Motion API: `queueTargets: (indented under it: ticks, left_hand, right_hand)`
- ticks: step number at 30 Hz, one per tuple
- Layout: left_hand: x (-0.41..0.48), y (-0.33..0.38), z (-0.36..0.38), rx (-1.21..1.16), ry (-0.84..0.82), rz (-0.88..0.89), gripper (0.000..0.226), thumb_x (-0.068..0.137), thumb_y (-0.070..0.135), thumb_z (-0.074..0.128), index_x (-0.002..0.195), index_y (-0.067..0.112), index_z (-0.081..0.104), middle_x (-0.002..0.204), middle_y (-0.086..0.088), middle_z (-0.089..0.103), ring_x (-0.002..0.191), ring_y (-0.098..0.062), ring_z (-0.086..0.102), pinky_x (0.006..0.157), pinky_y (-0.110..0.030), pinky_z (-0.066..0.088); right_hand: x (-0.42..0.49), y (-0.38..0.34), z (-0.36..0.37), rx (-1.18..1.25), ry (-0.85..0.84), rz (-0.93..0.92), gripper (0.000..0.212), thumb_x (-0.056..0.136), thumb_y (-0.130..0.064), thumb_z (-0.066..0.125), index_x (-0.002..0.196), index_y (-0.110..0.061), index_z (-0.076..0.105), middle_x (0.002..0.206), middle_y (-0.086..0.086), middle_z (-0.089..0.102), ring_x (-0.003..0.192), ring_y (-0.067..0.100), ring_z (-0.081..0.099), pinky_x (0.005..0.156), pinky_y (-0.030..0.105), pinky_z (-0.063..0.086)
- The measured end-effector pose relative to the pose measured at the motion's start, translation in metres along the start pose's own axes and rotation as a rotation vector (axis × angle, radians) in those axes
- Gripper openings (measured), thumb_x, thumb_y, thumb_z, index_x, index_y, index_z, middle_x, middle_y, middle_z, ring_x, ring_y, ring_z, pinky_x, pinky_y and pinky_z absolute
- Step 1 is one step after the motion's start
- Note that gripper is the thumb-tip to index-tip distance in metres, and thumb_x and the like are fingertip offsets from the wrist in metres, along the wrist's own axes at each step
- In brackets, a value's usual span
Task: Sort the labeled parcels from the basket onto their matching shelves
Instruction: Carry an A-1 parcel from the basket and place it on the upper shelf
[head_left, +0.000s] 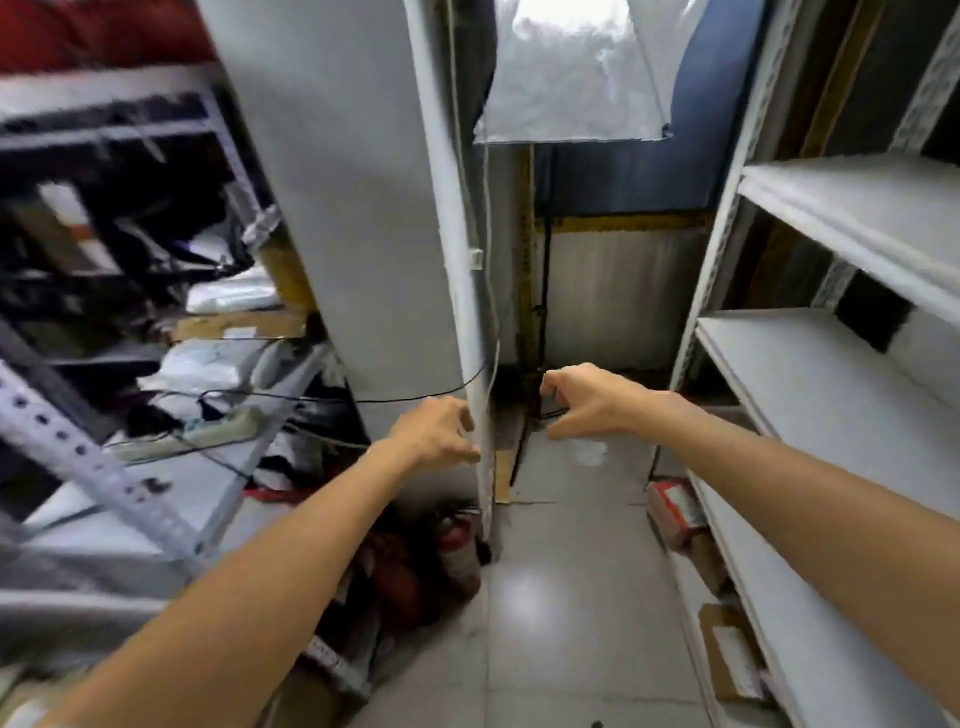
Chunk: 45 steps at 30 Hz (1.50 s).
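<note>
left hand (436, 431) and right hand (582, 402) hover loosely curled, holding nothing; the left, just beside the white panel (353, 208), could snag the black cable (405, 399).

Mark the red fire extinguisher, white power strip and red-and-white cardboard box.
Red fire extinguisher (460, 551): head view, cylinder body.
White power strip (234, 426): head view, top face.
Red-and-white cardboard box (675, 514): head view, upper face.
</note>
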<state>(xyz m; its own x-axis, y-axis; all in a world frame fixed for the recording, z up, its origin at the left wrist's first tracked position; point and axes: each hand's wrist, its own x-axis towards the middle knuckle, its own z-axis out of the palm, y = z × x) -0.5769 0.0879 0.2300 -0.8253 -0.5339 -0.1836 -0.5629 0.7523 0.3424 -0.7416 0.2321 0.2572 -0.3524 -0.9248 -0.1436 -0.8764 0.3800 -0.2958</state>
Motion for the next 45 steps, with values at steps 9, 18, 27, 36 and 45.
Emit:
queueTargets:
  ticks: [9,18,27,36,45]
  left_hand:
    - [-0.183,-0.176,-0.013,-0.096,0.17,-0.511,0.037,0.078,0.035,0.071,0.108,0.015,0.063,0.106,-0.005,0.065,0.094,-0.024,0.06,0.082,-0.038,0.053]
    - [-0.371,-0.3,0.007,-0.184,0.257,-0.935,0.039,0.079,0.038,0.071,0.109,0.016,0.06,0.111,-0.003,0.061,0.1,-0.022,0.057,0.084,-0.038,0.051]
    - [-0.472,-0.395,0.015,-0.293,0.359,-1.105,0.025,0.075,0.031,0.074,0.09,0.021,0.056,0.091,0.003,0.06,0.083,-0.016,0.055,0.064,-0.028,0.043]
    - [-0.495,-0.467,0.023,-0.36,0.367,-1.237,0.026,0.08,0.03,0.071,0.097,0.014,0.06,0.099,-0.003,0.064,0.08,-0.017,0.062,0.075,-0.038,0.059]
    - [-0.492,-0.534,0.016,-0.409,0.324,-1.365,0.022,0.08,0.028,0.066,0.096,0.015,0.059,0.099,-0.005,0.064,0.096,-0.024,0.063,0.083,-0.038,0.055]
  right_hand:
    - [0.06,-0.227,0.078,-0.105,-0.223,-0.561,0.051,0.078,-0.038,0.069,0.116,-0.008,0.054,0.104,0.007,0.06,0.094,0.027,0.058,0.081,0.042,0.05]
    - [0.049,-0.434,0.163,-0.233,-0.379,-0.959,0.052,0.082,-0.04,0.067,0.123,-0.011,0.051,0.115,0.007,0.056,0.103,0.025,0.054,0.088,0.044,0.048]
    - [0.053,-0.57,0.228,-0.279,-0.393,-1.085,0.033,0.076,-0.034,0.069,0.075,-0.029,0.036,0.076,-0.013,0.041,0.067,0.009,0.043,0.051,0.027,0.029]
    - [0.089,-0.628,0.272,-0.311,-0.448,-1.069,0.039,0.074,-0.036,0.068,0.071,-0.038,0.029,0.074,-0.016,0.041,0.064,0.001,0.042,0.05,0.023,0.029]
    - [0.167,-0.697,0.318,-0.362,-0.518,-1.091,0.058,0.075,-0.04,0.068,0.124,-0.014,0.051,0.119,0.005,0.058,0.1,0.02,0.056,0.083,0.036,0.052]
